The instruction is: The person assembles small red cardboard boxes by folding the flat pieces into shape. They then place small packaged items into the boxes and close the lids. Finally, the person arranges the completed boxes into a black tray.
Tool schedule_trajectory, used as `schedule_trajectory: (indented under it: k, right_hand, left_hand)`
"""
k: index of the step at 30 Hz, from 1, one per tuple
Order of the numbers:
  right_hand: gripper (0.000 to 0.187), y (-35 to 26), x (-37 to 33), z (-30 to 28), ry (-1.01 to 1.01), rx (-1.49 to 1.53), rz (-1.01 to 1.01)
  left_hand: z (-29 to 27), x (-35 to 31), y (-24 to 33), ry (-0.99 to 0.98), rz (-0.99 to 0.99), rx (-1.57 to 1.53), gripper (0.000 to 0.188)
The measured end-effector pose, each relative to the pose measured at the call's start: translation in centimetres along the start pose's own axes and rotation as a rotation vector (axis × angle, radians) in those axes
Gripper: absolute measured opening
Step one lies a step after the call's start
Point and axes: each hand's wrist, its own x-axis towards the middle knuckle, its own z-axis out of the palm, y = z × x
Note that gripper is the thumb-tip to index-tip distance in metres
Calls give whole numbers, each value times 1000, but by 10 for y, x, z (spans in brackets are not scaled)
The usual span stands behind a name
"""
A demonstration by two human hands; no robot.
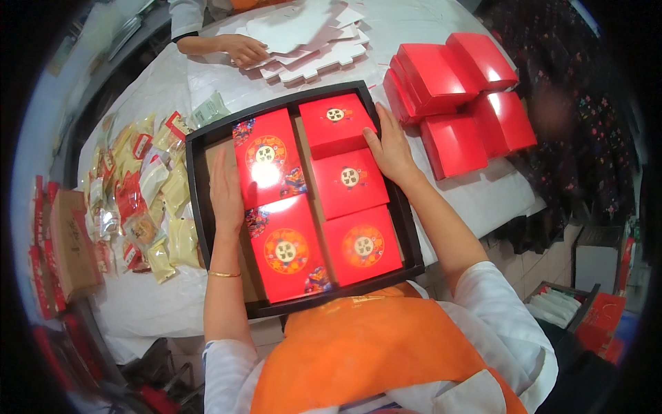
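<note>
A black-rimmed tray [196, 207] sits in front of me, turned a little, its near edge close to my orange apron. Two larger red printed boxes [286, 224] lie end to end in its left half. Down the right half runs a column of three smaller red boxes [358, 196]. My left hand [226, 190] is inside the tray, fingers straight and together, flat along the side of the larger boxes. My right hand [393, 148] straddles the right rim, fingers along its outside and thumb against the top small box.
Plain red boxes [455, 103] are stacked at the right. Wrapped snack packets [141, 200] are heaped at the left beside a cardboard carton [72, 241]. Across the table, another person's hand [245, 50] touches stacked white card sheets [310, 45].
</note>
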Motion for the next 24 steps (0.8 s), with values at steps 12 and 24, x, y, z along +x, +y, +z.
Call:
schedule_trajectory:
  k: [12,24]
  right_hand:
    - [58,-17,10,-16,-244,-95,23]
    - [54,-25,10,-21,-239,-180,103]
  left_hand:
    - [19,-13,21,-104,156,288,69]
    - [77,7,75,-255,354,431,36]
